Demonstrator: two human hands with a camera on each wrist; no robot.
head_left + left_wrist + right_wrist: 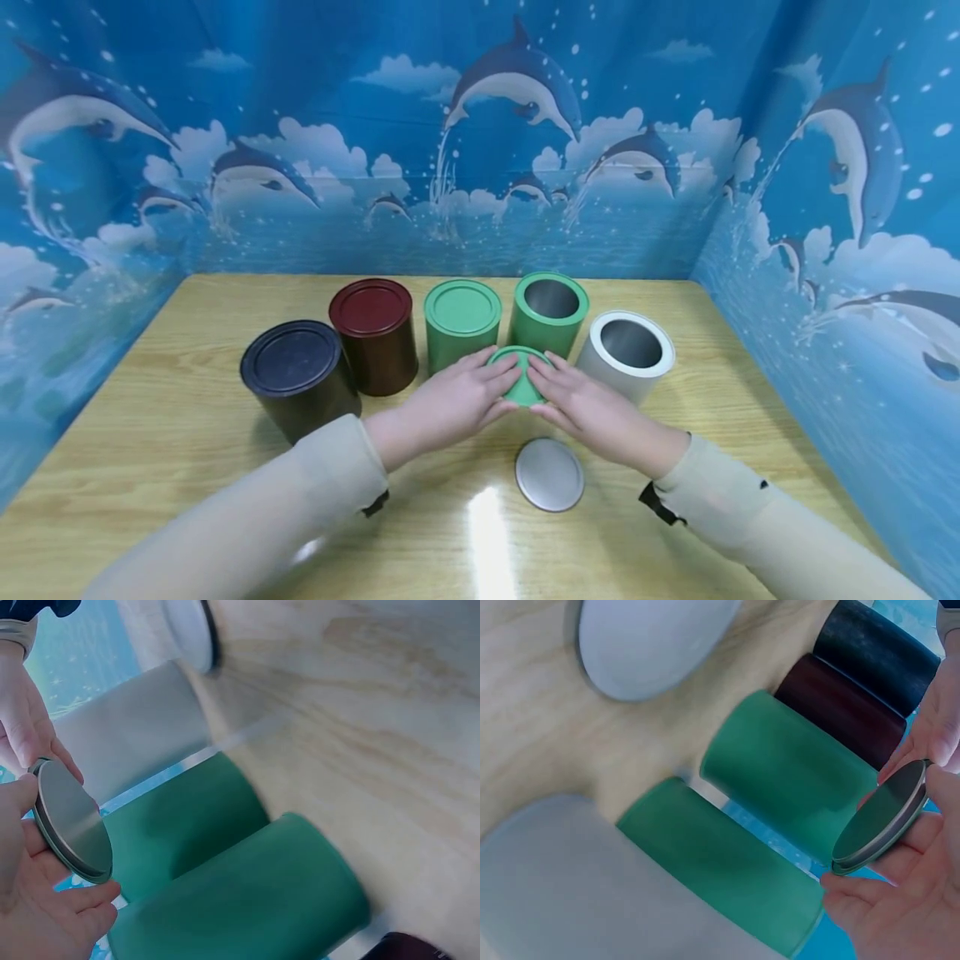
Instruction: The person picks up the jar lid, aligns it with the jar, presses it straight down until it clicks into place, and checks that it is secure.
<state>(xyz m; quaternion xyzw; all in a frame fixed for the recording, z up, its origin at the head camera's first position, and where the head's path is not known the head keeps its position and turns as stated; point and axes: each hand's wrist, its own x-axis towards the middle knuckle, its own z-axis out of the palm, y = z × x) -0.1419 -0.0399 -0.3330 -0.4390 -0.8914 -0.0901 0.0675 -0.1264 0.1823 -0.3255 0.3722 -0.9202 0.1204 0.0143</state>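
Observation:
A round green lid (528, 387) is held between both hands, above the table, with its metal-coloured underside (71, 814) facing the wrist cameras. My left hand (468, 393) grips its left side, and my right hand (596, 410) grips the right. In the head view, fingers lie across the top and thumbs sit along the near edge. Just behind the lid stands a green can (536, 337) without a lid, its dark inside showing. To the left of that is a second green can (462, 308) with its lid on.
A white can (611, 375), uncovered, stands on the right. Left of the green cans are a lidded dark red can (375, 350) and a lidded black can (296, 371). Nearer on the wooden table (187, 400) lies a flat grey lid (550, 475). Dolphin-print curtains (390, 217) surround the table.

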